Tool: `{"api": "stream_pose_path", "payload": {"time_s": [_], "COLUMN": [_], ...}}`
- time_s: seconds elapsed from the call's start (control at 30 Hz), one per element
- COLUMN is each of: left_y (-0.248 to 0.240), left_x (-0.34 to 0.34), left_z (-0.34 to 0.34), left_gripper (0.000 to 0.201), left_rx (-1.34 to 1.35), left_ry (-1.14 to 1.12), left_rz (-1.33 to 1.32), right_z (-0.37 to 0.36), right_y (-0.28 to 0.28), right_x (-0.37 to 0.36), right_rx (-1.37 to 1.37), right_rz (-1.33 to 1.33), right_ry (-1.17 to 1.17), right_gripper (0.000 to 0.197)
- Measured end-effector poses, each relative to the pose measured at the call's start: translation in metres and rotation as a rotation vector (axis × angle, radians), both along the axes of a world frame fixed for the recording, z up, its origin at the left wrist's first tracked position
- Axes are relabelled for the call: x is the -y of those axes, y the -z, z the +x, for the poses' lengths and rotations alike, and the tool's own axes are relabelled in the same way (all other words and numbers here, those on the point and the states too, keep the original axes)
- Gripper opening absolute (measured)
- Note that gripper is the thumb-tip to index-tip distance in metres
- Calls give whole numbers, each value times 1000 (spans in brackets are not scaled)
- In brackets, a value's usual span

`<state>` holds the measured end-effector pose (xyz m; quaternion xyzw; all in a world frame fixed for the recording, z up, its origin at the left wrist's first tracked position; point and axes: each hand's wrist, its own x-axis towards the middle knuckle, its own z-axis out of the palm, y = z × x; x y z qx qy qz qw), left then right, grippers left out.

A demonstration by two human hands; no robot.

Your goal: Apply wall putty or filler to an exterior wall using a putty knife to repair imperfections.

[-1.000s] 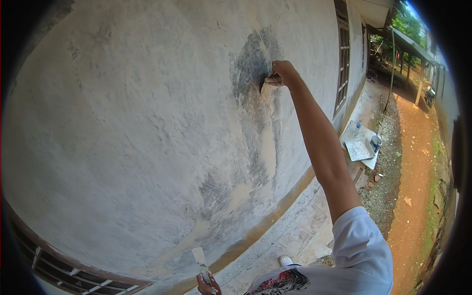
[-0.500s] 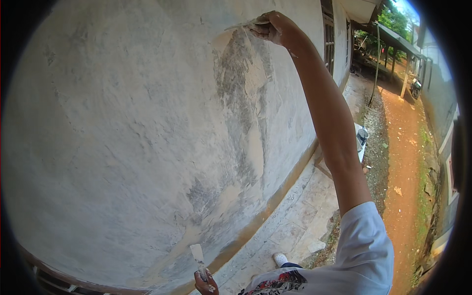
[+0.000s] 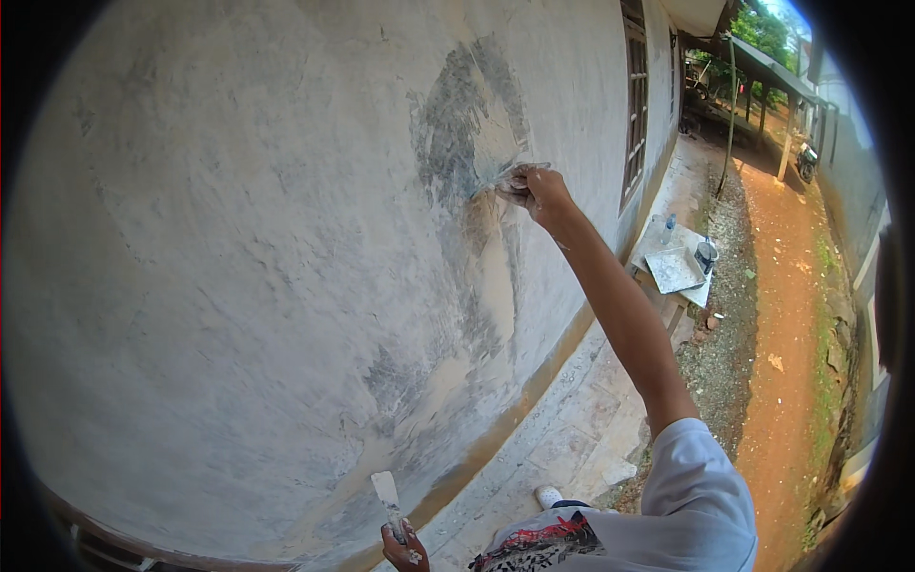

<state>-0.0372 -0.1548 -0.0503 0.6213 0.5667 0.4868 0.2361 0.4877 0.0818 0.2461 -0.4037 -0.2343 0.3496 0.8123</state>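
My right hand, smeared with pale filler, is closed on a thin flat scraper seen nearly edge-on. Its blade meets the wall along a tall patch of dark grey and beige filler. Fingers hide most of the scraper's grip. Low in the picture, my left hand grips a putty knife by the handle, its pale blade pointing up and held away from my right hand. White smears cover the left fingers too.
A low stand at the right carries a white tray, a dark pot and a clear bottle. A barred window opens in the wall beyond. Paving runs along the wall's foot, beside a dirt path.
My right hand has come down the wall with the scraper, from the top of the patch to its middle. The stand with the tray shows more fully. My left hand has barely moved.
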Motion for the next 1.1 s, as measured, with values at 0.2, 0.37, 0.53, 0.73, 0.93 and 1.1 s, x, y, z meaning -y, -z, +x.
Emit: {"api": "stream_pose_path", "payload": {"time_s": [0.2, 0.37, 0.53, 0.73, 0.93, 1.1], "left_y": [-2, -8, -28, 86, 98, 90], "left_x": [0, -12, -6, -8, -3, -14], "left_z": [0, 26, 30, -28, -42, -21], "left_gripper": [18, 19, 19, 26, 18, 21], "left_rx": [-34, 89, -57, 1230, 410, 921], "left_ry": [-25, 70, -10, 269, 124, 266], "left_rz": [23, 16, -105, -385, -230, -118], "right_z": [-7, 94, 20, 63, 54, 69], "right_y": [-102, -164, -190, -93, -23, -72], "right_x": [-19, -71, -22, 37, 14, -13], "right_rx": [123, 641, 320, 392, 397, 526], "right_rz": [134, 362, 549, 85, -69, 87], "right_ry": [-12, 63, -282, 18, 69, 88], "right_gripper": [19, 18, 21, 23, 21, 21]}}
